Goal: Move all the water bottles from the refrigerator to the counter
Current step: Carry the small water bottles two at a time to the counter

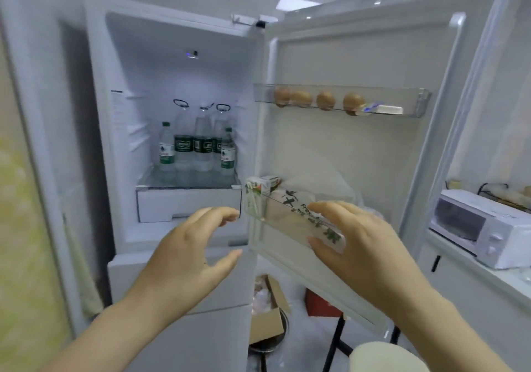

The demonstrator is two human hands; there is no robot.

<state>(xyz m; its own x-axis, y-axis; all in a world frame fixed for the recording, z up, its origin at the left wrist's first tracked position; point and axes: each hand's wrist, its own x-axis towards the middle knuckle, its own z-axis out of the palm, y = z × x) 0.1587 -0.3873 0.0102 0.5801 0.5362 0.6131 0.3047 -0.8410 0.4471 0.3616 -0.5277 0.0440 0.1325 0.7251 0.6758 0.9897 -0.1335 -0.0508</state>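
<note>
The refrigerator (184, 55) stands open in front of me. On its glass shelf (188, 183) stand several clear water bottles with green labels: a small one at the left (166, 149), a small one at the right (228, 153), and taller ones behind them (202, 141). My left hand (189, 254) hovers below the shelf, fingers spread and loosely curved, holding nothing. My right hand (365, 245) hovers in front of the lower door bin, fingers also spread, nothing in it. The counter (477, 271) runs along the right.
The open door (359, 147) swings out to the right; its upper rack (342, 100) carries several eggs, its lower bin (287, 213) cartons and a bag. A white toaster oven (482, 225) sits on the counter. A cardboard box (267, 314) and a round stool (385, 357) lie below.
</note>
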